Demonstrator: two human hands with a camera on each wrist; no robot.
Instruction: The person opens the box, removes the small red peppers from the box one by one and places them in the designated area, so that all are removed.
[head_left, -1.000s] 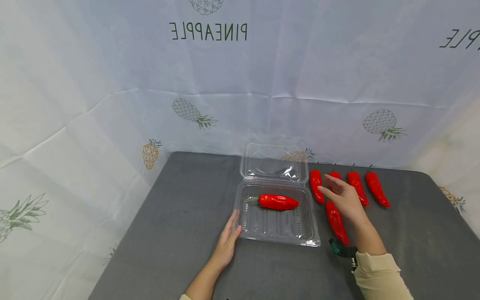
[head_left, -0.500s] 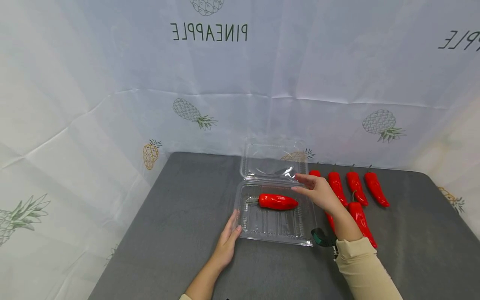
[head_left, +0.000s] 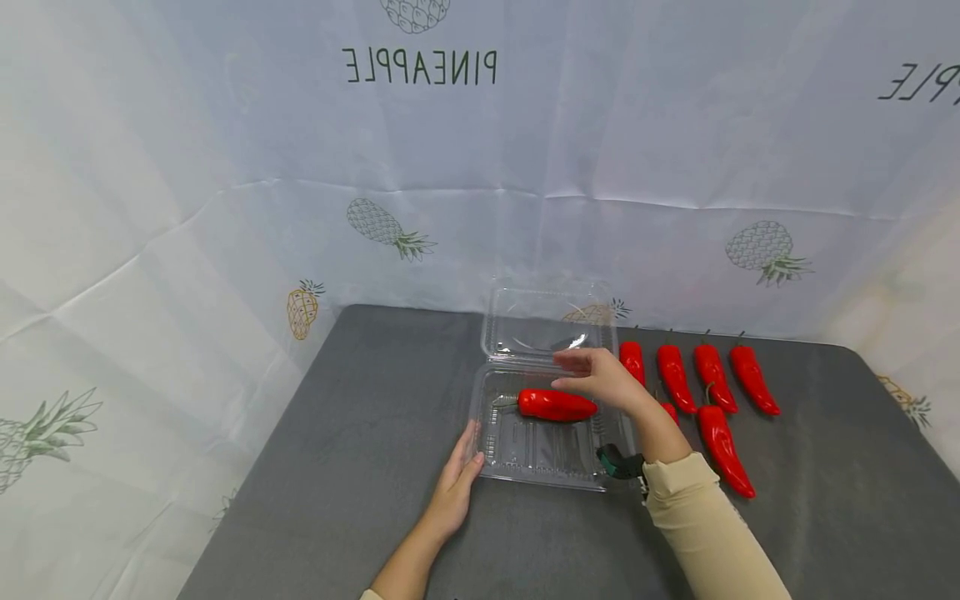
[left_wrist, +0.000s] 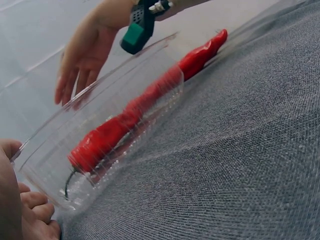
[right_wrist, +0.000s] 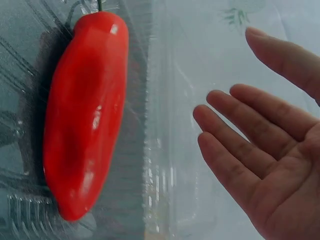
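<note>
A clear plastic clamshell container (head_left: 525,467) lies open with its lid (head_left: 551,325) folded back. Inside lies one red pepper (head_left: 555,406), its stem to the left. At the container's left side my left hand (head_left: 450,492) holds the wall; in the left wrist view the thumb is at the rim and the curled fingers are lower outside. Over the back right of the container hovers my right hand (head_left: 600,379), fingers extended and apart, holding nothing. The right wrist view shows this hand (right_wrist: 270,155) beside the pepper (right_wrist: 87,115), not touching it.
Several red peppers (head_left: 712,379) stand in a row right of the container, stems towards the back. Nearer, another pepper (head_left: 725,450) lies lengthwise, and one more (head_left: 670,412) is mostly hidden by the right arm. A pineapple-print cloth (head_left: 637,150) hangs behind the grey table (head_left: 360,400).
My right hand has moved left from above the row of peppers to above the container, uncovering some peppers. My left hand and the pepper in the container stay put.
</note>
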